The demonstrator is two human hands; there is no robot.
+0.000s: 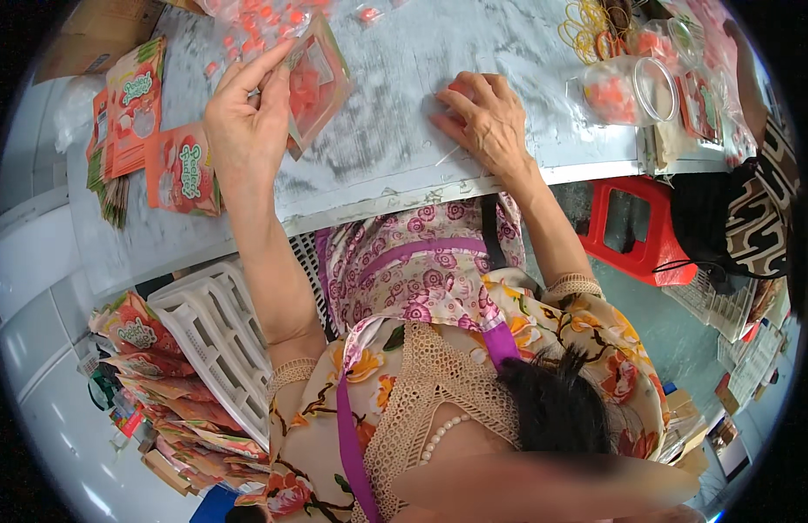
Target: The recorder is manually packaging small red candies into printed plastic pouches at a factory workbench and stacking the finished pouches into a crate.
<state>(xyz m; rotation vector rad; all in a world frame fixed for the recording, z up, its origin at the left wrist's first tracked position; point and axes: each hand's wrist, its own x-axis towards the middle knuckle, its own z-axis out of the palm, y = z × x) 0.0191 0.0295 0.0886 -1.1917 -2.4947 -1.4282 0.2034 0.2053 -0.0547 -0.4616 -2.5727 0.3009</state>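
Observation:
My left hand (pixel 250 118) pinches the edge of a pouch (pixel 321 83) between thumb and fingers and holds it tilted above the table. Through the pouch's clear side, red candy pieces show inside. To the right, my right hand (pixel 489 122) rests low over the table with its fingers curled. A bit of red candy (pixel 459 88) shows under these fingertips; how many pieces they hold is hidden. Loose red candies (pixel 260 33) lie beyond my left hand at the far edge of view, partly on clear plastic.
Printed red pouches (pixel 134 109) lie stacked at the left, another pouch (pixel 182 170) nearer. At right are a clear jar (pixel 622 91) of red candies, yellow rubber bands (pixel 587 30) and scissors (pixel 610 48). Below stand a red stool (pixel 639 231) and white crate (pixel 217 336).

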